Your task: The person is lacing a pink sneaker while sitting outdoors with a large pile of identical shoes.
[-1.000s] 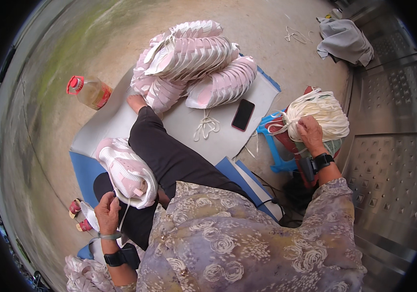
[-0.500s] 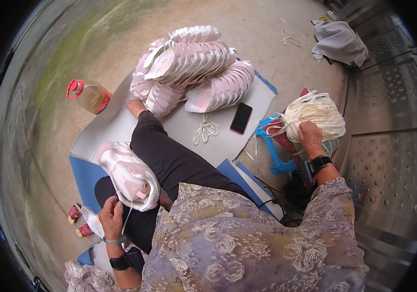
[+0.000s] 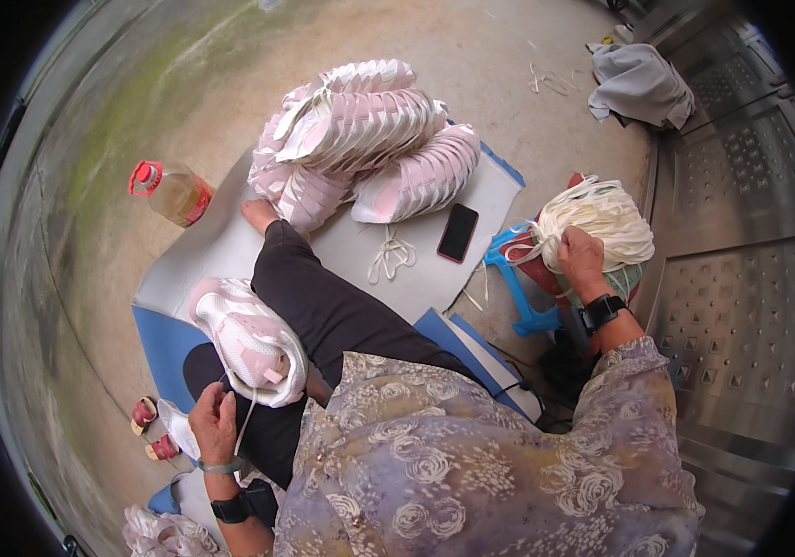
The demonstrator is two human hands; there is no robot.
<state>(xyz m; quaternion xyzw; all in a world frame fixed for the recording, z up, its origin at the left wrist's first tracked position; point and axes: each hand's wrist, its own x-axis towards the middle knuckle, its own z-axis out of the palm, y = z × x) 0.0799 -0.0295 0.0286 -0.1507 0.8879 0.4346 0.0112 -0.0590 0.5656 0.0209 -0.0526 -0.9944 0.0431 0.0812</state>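
A pink and white sneaker (image 3: 254, 348) rests on my bent leg at the left, its opening toward me. My left hand (image 3: 215, 427) is beside the opening, thumb and fingers pinched on something thin that I cannot make out. One white lace (image 3: 246, 425) hangs from the shoe next to that hand. Off to the right lies a thick bundle of cream-white shoelaces (image 3: 602, 218) on a blue-framed stool (image 3: 529, 316). My right hand (image 3: 583, 260) is closed at the near, gathered side of the bundle; its fingertips are partly hidden among the laces.
Stacked pink and white shoe uppers (image 3: 370, 130) lie on a grey mat (image 3: 416, 269), near a phone (image 3: 458, 232) and a loose lace (image 3: 388, 255). An oil bottle (image 3: 175, 192) stands left. Red-and-tan pieces (image 3: 144, 415) lie lower left. A metal door (image 3: 732, 306) borders the right.
My right hand has shifted slightly left and turned at the bundle. The left hand stays pinched beside the shoe. The whole view has tilted a little.
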